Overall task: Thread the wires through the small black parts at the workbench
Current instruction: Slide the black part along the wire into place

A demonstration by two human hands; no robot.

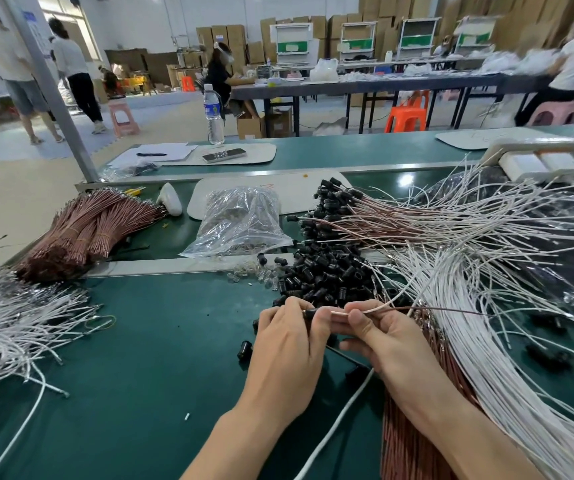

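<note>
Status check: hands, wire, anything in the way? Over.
Left hand pinches black part. Right hand pinches wire, running into part. Loose parts pile beyond hands, nothing blocking.

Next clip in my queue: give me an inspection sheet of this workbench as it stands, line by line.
Surface: green workbench mat, much of it covered by wire stock.
Job's things: small black part and brown wire held between the hands; pile of black parts just beyond; threaded wires fanned out behind.
Clutter: clear plastic bag, water bottle, phone.
Grippers: left hand pinches the small black part; right hand pinches the brown wire.
Cables: white wires heaped at left, more at right; brown wire bundles at back left.
Surroundings: seated worker at a far table, orange stool, stacked cardboard boxes.
</note>
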